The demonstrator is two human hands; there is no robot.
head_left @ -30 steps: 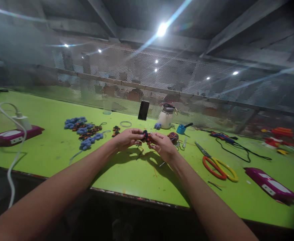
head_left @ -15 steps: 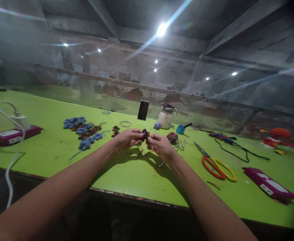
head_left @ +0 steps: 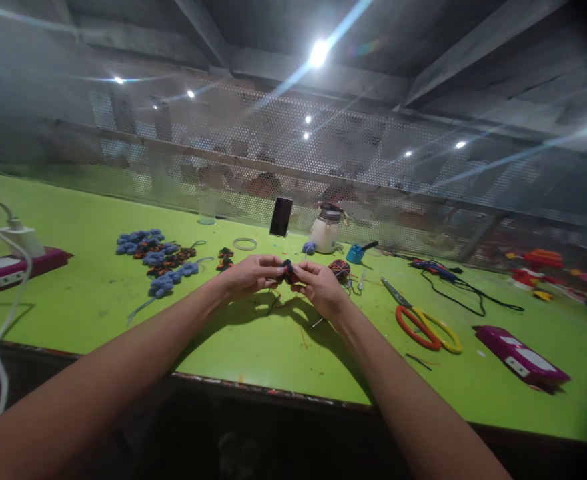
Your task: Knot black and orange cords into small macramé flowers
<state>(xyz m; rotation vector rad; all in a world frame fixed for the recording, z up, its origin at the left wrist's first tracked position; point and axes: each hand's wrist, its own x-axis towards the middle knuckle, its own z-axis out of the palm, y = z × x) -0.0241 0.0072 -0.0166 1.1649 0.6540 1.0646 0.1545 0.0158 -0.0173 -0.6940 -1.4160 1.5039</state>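
Between the fingertips of my left hand [head_left: 255, 275] and my right hand [head_left: 318, 285] is a small dark crochet piece [head_left: 287, 272] with orange flecks. Both hands pinch it from opposite sides, above the table. A thin metal tool [head_left: 317, 323], perhaps a crochet hook, sticks out below my right hand; how it is held is hidden. A ball of dark multicoloured yarn [head_left: 339, 269] lies just beyond my right hand. Left of my left hand lie a small dark-and-orange crochet piece [head_left: 225, 259] and a group of blue crochet flowers [head_left: 167, 280] mixed with dark-and-orange ones.
Scissors [head_left: 418, 323] with red and yellow handles lie on the green table [head_left: 253, 360] at right, near a purple power strip [head_left: 521, 357]. Another strip [head_left: 48, 261] with a white cable is at left. A phone [head_left: 281, 216], a jar [head_left: 324, 230] and a blue pot [head_left: 355, 254] stand behind.
The whole view has shifted slightly, so things sit further left. My fingers have turned the crochet piece a little; both hands still pinch it.
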